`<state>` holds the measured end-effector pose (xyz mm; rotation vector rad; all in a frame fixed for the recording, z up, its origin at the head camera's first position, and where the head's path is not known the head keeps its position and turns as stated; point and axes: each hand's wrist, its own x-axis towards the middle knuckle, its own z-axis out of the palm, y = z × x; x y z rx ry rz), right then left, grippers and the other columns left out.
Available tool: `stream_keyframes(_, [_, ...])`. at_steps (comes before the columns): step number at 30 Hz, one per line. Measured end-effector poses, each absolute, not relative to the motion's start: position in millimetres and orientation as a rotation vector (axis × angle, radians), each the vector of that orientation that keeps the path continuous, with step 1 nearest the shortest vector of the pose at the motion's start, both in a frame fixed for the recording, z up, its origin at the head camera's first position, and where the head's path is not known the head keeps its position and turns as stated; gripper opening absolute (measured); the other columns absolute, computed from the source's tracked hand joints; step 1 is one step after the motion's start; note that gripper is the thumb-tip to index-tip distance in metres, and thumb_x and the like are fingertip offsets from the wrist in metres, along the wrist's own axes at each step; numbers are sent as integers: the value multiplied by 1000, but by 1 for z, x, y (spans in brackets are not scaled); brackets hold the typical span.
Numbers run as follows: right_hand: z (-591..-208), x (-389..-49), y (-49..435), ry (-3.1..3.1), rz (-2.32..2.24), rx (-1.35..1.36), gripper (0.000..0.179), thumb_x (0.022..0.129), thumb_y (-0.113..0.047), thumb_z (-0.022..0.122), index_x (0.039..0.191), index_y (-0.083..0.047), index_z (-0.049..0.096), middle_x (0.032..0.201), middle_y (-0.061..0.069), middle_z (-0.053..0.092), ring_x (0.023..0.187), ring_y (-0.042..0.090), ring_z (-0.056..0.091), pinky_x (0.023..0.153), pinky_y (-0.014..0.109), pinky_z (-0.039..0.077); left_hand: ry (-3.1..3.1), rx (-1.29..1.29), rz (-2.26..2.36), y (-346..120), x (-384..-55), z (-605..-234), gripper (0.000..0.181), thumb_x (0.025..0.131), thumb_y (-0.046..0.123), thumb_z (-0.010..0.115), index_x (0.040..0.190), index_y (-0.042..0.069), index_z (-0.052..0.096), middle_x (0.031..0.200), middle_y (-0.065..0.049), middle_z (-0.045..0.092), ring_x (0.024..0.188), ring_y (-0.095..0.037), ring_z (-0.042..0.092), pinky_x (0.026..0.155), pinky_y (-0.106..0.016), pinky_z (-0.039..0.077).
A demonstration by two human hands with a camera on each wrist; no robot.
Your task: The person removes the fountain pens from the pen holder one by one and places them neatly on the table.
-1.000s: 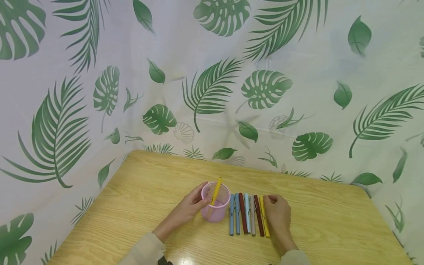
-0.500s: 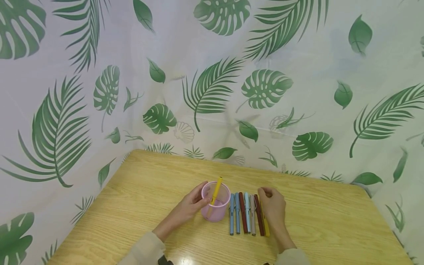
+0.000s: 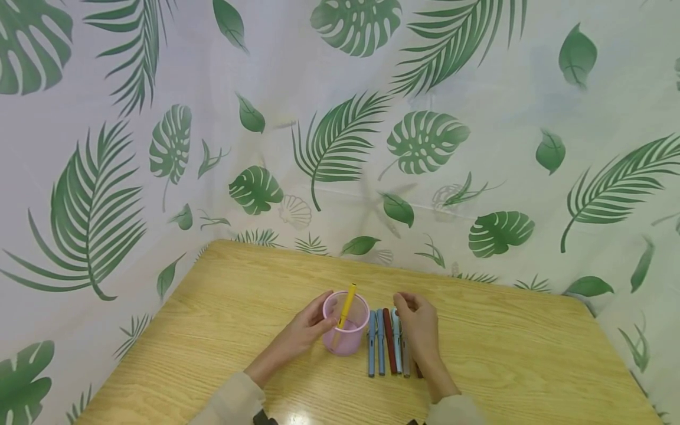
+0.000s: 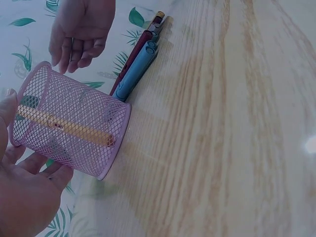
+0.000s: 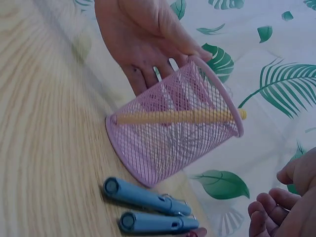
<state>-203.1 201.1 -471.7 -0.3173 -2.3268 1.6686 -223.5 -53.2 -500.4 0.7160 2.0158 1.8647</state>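
A pink mesh pen holder (image 3: 346,345) stands on the table, and my left hand (image 3: 304,332) grips it from the left side, thumb near the rim. Inside it leans one yellow pen (image 3: 349,302). To the right lies a row of several pens: two blue pens (image 3: 376,351), a dark red pen (image 3: 389,339), a light blue pen (image 3: 398,357) and a grey pen (image 3: 406,361). Over the right part of this row hovers my right hand (image 3: 422,330), fingers loosely bent and holding nothing, as the left wrist view shows. It hides most of the rightmost pens.
The wooden table (image 3: 255,283) has its back edge against a white curtain (image 3: 340,236) printed with green leaves. Another stretch of tabletop (image 3: 520,354) extends to the right of the pens.
My right hand has moved left, from beside the yellow pen at the row's right end to above the light blue and grey pens. The left hand and pen holder have stayed put.
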Motion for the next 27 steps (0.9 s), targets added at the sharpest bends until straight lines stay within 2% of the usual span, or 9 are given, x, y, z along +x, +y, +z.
stream_keyframes(4, [-469,-207,190,-2290,1736,-297,33,105,-22,62,123,5,69,113,21,71,101,32,68,79,24,58,2020,709,1871,-53,-223,-499,65,109,10,52,163,-3,17,164,-29,26,151,-42,29,121,-50,31])
stream_keyframes(8, [-467,-210,179,-2250,1778,-279,32,104,-20,64,121,6,69,109,19,72,99,31,69,76,19,56,2029,712,1873,-53,-223,-500,65,109,10,52,162,-4,18,164,-29,27,150,-42,29,121,-50,30])
stream_keyframes(14, [-469,-213,167,-2257,1806,-238,32,104,-21,64,124,4,69,112,17,72,103,32,68,81,26,55,2022,698,1873,-54,-223,-500,65,109,10,52,163,-3,17,164,-28,27,151,-41,28,121,-50,30])
stream_keyframes(20, [-471,-213,158,-2244,1841,-216,31,104,-21,64,123,4,69,114,18,71,102,29,66,82,26,56,2026,703,1866,-54,-223,-500,65,110,12,52,163,-2,17,164,-27,28,151,-41,29,121,-51,30])
stream_keyframes(27, [-469,-212,151,-2310,1781,-172,36,103,-29,67,124,0,70,116,12,72,105,23,65,87,28,54,2032,714,1854,-55,-222,-500,65,111,16,51,164,-1,17,163,-27,29,150,-42,30,121,-52,31])
